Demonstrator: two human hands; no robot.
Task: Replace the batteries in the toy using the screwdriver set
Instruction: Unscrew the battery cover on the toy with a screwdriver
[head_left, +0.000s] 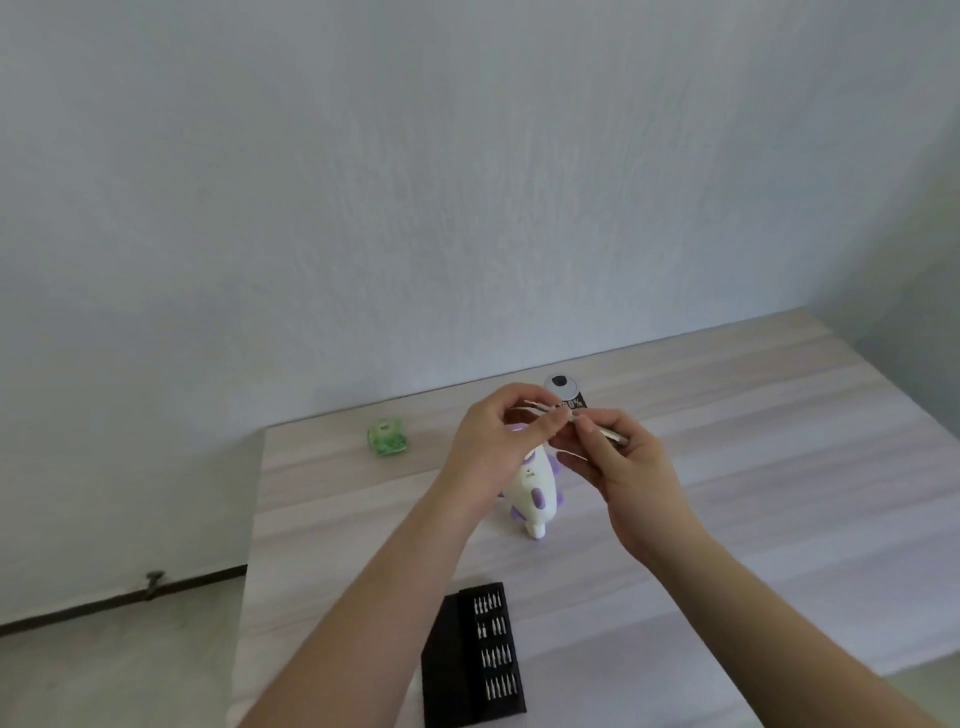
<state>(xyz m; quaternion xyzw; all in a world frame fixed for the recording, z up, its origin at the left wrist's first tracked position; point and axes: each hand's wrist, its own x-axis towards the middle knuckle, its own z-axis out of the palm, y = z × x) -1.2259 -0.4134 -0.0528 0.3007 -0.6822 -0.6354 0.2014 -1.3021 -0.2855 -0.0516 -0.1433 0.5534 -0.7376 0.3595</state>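
Toy (535, 483) lies on table (779, 441) below both hands; left hand (498, 431), right hand (618, 447) pinch screwdriver (605, 432).

I take this for a plain room in a home. Beyond my hands (550, 447) a pale wood-grain bench (779, 467) meets a bare white wall (467, 182). A floor (104, 675) with dark skirting lies left of them.

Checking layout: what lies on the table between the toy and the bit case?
Bare table between the toy and the bit case; head view.
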